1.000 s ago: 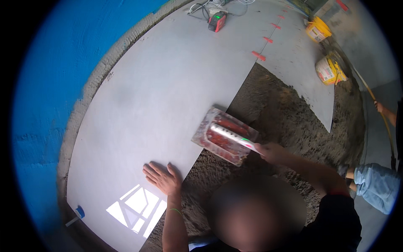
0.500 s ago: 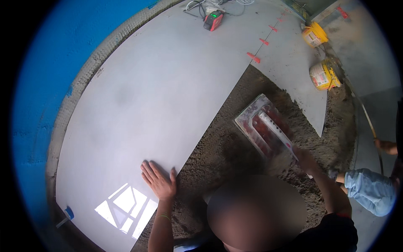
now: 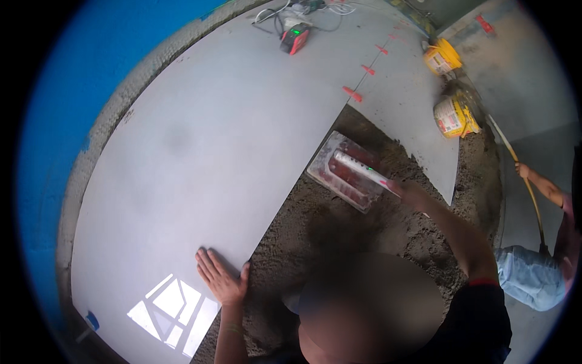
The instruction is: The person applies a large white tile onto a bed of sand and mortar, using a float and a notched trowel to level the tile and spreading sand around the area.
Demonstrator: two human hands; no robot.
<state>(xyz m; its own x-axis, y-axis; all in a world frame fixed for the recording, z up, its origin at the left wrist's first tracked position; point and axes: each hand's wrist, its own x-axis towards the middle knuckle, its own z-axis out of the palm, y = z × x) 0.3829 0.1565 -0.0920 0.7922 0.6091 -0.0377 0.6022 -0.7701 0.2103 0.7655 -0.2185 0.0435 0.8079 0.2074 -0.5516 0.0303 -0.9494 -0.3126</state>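
My left hand (image 3: 221, 280) lies flat on a large pale grey floor tile (image 3: 200, 164), near its right edge, with the fingers spread. In my right hand (image 3: 411, 194) is the handle of a rectangular plastering float (image 3: 323, 167). Its base is reddish and smeared with grey. The float rests on the rough grey mortar bed (image 3: 339, 227), its far left corner close beside the tile's edge. The fingers round the handle are somewhat blurred. A rounded, blurred shape hides the mortar at the bottom middle.
Red clips (image 3: 353, 94) line the joint to another tile (image 3: 403, 109). Yellow buckets (image 3: 450, 117) stand beyond it. At the right, another person's hand (image 3: 522, 170) grips a long stick (image 3: 509, 147). A red-black device (image 3: 294, 39) and cables lie at the back, by a blue wall (image 3: 73, 79).
The float in my right hand has moved left across the mortar toward the tile's edge. My left hand stays on the tile. The other person's hand has moved up, and the view has shifted slightly.
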